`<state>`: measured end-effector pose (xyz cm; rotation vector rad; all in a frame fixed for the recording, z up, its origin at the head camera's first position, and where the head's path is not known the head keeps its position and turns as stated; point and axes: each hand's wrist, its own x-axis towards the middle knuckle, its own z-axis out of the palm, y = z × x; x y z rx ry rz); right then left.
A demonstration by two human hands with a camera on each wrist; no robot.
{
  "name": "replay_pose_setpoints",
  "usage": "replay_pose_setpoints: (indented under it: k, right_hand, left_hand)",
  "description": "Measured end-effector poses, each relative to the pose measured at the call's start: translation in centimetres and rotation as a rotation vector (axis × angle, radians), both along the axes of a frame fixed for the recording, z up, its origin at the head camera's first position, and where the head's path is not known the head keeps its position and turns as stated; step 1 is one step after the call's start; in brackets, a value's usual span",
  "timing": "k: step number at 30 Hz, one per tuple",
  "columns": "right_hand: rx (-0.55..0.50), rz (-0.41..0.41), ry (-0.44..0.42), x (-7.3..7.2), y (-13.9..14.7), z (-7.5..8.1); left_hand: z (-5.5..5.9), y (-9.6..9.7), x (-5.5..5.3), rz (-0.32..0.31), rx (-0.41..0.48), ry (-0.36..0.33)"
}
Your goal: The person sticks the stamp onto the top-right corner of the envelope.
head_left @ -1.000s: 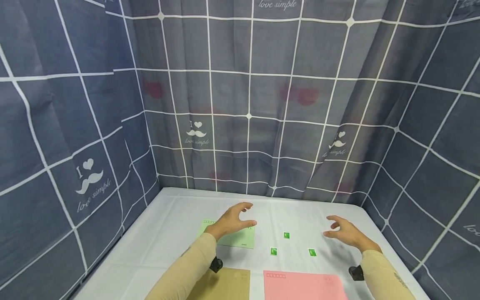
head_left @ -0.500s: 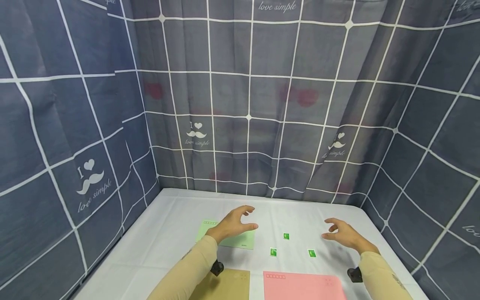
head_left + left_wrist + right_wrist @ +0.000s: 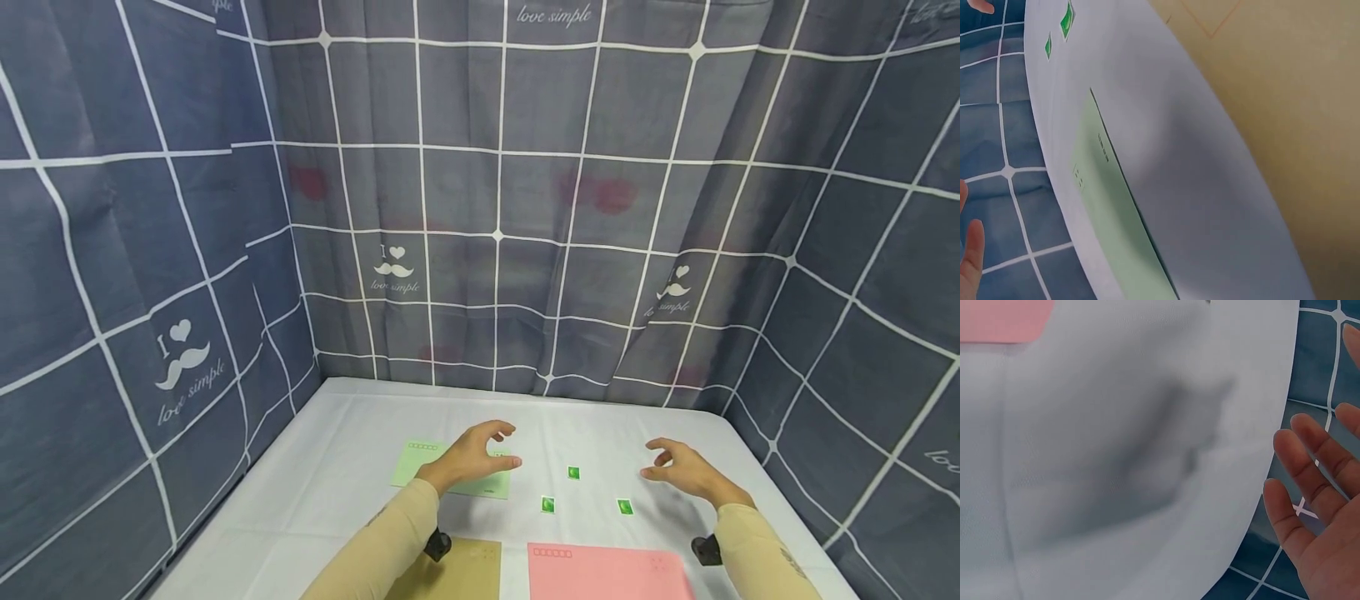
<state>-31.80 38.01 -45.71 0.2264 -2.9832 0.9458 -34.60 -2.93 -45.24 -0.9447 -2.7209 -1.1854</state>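
My left hand [image 3: 472, 455] hovers above the light green envelope [image 3: 415, 457], its thumb and fingers apart and holding nothing. Over the right side of the white table, my right hand [image 3: 686, 470] is also raised and bare, with its relaxed fingers spread in the right wrist view. Three small green stamps lie between the hands: a far stamp [image 3: 573, 472], a near left one [image 3: 548, 505] and a near right stamp [image 3: 625, 507]. Closer to me are a brown envelope [image 3: 474, 567], partly behind my left sleeve, and a pink envelope [image 3: 607, 573], both cut off by the frame's lower edge.
A white cloth covers the table [image 3: 300, 483]. Dark grid-patterned curtains [image 3: 457, 192] enclose it at the back and on both sides. A black wrist camera [image 3: 438, 546] sits under the left forearm, and another black camera [image 3: 707, 550] under the right.
My left hand has drifted slightly right and towards me. My right hand has shifted slightly left and towards me. Envelopes and stamps lie as before.
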Motion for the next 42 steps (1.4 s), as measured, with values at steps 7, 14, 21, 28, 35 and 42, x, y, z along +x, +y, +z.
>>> replay_pose_setpoints:
  k: [7,14,21,28,35,42]
  right_hand:
    - [0.0,-0.006,-0.013,-0.1,-0.4,-0.5]
    - [-0.02,-0.001,-0.031,-0.2,-0.8,-1.0]
    - [-0.042,-0.002,-0.031,-0.1,-1.0,-1.2]
    - [-0.055,0.003,-0.036,0.0,-1.0,-1.2]
    - [-0.065,0.007,-0.032,-0.1,-1.1,-1.2]
    - [-0.075,0.005,-0.042,-0.1,-1.1,-1.4]
  left_hand:
    - [-0.2,0.4,0.2,-0.004,-0.01,0.007]
    - [-0.1,0.8,0.6,-0.014,-0.014,0.001]
    - [-0.3,1.3,0.8,-0.027,-0.024,0.006]
    - [-0.4,1.7,1.2,-0.049,-0.034,0.02]
    - [-0.4,2.2,1.5,-0.085,-0.019,0.029]
    - [-0.5,2.7,1.7,-0.085,-0.008,-0.001]
